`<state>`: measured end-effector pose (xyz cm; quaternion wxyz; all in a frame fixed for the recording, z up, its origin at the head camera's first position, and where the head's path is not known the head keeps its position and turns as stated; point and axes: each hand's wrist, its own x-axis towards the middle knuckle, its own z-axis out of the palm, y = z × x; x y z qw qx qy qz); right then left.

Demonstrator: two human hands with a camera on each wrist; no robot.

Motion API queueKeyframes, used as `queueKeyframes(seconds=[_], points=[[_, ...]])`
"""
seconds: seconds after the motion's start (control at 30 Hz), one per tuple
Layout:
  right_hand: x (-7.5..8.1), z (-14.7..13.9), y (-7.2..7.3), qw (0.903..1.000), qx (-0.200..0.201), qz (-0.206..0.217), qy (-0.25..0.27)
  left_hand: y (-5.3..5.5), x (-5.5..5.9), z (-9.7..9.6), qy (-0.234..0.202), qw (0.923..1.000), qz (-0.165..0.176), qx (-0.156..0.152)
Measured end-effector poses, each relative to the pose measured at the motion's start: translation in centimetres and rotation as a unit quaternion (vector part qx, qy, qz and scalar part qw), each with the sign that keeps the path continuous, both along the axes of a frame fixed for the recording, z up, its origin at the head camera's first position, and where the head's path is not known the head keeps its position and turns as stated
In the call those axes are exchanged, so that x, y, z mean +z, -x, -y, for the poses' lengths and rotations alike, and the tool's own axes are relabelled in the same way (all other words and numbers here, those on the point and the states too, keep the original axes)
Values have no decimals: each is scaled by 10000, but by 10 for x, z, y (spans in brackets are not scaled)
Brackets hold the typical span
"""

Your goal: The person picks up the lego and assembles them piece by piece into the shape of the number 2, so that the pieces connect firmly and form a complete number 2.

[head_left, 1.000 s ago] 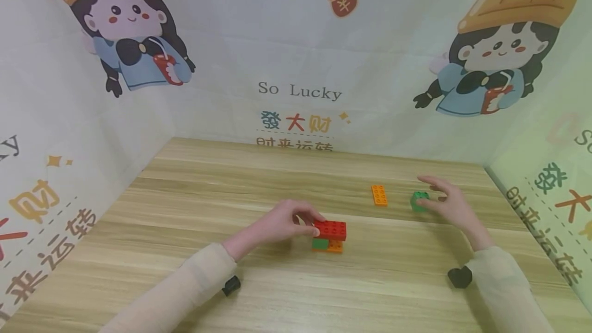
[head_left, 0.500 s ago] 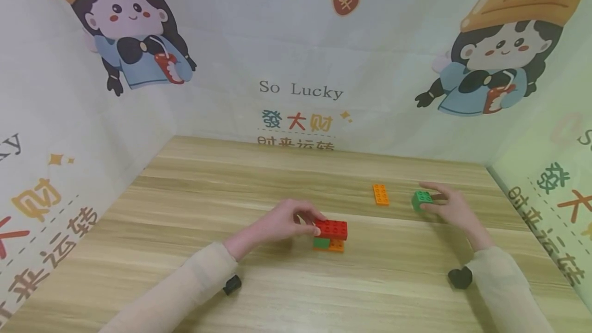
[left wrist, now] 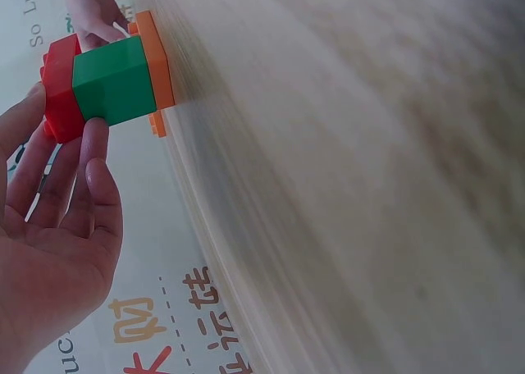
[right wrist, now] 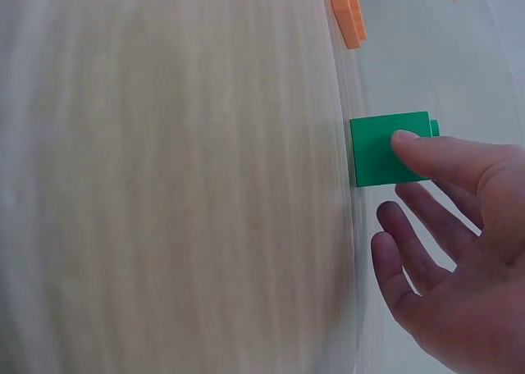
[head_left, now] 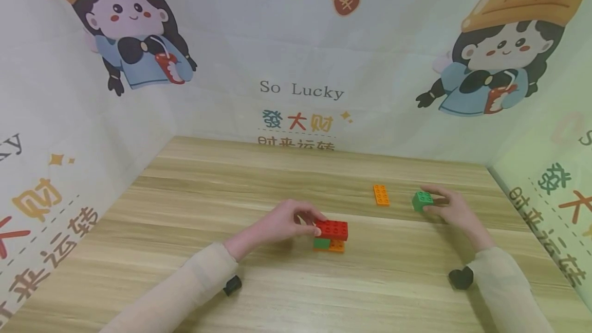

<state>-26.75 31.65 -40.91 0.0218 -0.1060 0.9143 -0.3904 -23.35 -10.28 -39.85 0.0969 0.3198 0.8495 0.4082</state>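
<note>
By the fingers of the left hand [head_left: 288,220], the red brick [head_left: 335,229] is grasped at its left end. This brick is placed on a lower green block [left wrist: 115,80], which is carried by the left part of a lower orange plate [head_left: 337,246] on the counter [head_left: 208,184]; the right part of this plate is overhung by the red brick. By the fingers of the right hand [head_left: 452,210], a second green block [head_left: 420,201] is pinched, its studs turned upward, at the counter surface. Near it, a loose orange plate [head_left: 381,195] is laid flat, apart from the stack.
</note>
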Motion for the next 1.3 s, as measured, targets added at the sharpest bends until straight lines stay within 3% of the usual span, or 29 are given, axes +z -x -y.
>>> queueKeyframes(seconds=[0.53, 1.03, 1.3], points=[[0, 2, 1, 9998, -118, 80, -117, 1, -2, -1, -4, 10000, -34, 5], [9, 10, -1, 9997, -189, 135, -108, 0, -2, -1, 19, 10000, -17, 20], [21, 25, -6, 9994, -72, -325, -108, 1, -2, -1, 40, 9999, -98, 26]])
